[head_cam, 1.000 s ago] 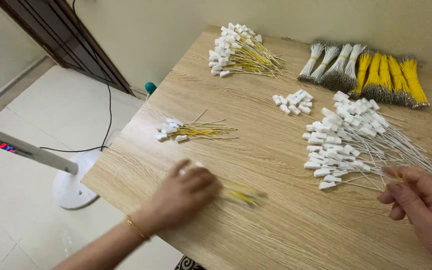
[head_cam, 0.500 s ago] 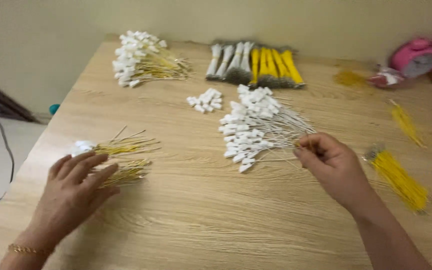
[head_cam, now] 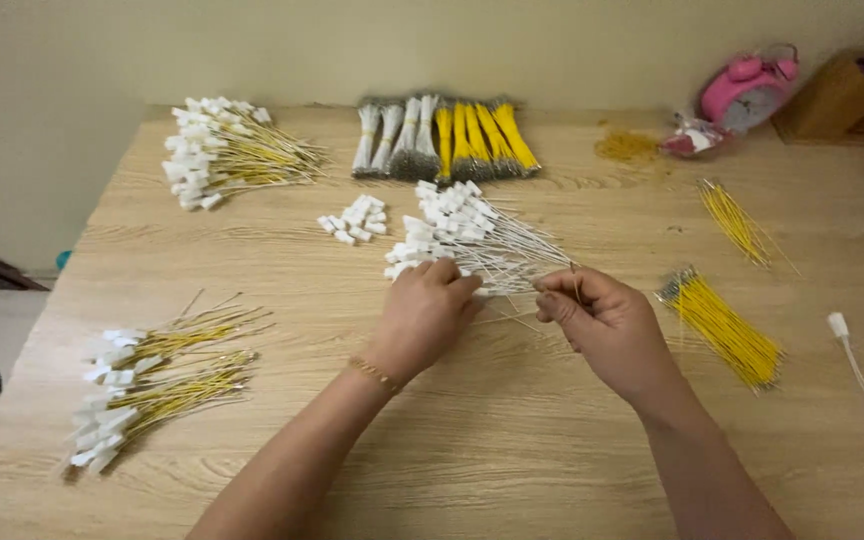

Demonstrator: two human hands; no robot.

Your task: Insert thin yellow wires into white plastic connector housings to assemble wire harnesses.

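Two hands, left hand and right hand, fingers pinching white wire pile

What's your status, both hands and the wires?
Left hand on white-wire pile. Right hand pinching a thin white wire. Loose yellow wires beside right hand, apart.

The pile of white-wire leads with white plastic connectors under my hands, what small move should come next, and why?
Probably draw one lead free with the right hand, which pinches thin wires at the edge of the pile of white-wire leads with white plastic connectors, while the left hand rests on the connector ends and steadies them.
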